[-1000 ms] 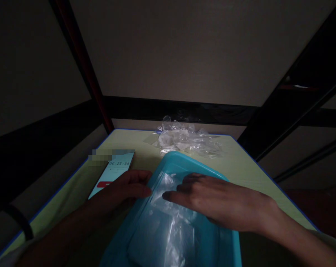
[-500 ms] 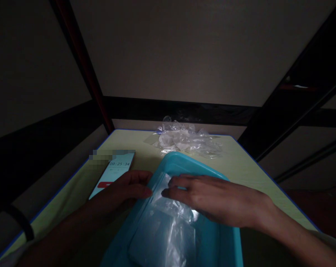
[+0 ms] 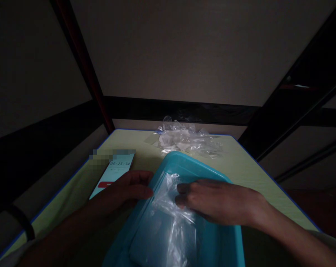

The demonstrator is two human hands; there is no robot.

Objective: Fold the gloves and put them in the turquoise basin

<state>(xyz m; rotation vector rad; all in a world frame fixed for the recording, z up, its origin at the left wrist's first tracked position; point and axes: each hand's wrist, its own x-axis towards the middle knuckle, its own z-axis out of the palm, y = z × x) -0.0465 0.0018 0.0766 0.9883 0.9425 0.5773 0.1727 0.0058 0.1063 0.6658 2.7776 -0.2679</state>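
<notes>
Two hands working a clear plastic bag in a blue tray.

Right hand (image 3: 215, 202) is lying flat, fingers loosely curled, pressing on the clear plastic bag (image 3: 168, 222) inside the blue tray (image 3: 190, 165). Left hand (image 3: 123, 191) is pinching the bag's edge at the tray's left rim. Phone (image 3: 112, 172) is sitting just left; crumpled plastic pile (image 3: 186, 141) is lying farther back on the bench (image 3: 240, 163).

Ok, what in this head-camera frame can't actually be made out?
- Clear plastic bag in the blue tray: contents unreadable, dim light and glare.
- Right hand: fingertips curled on the film; grip unclear.
- Left hand: rests at the tray's edge; palm side hidden.
- Phone: upper part pixelated, lower end behind the left hand.
- Crumpled plastic pile: single pieces indistinguishable.
- Tray's near end: cut off by the bottom edge.
</notes>
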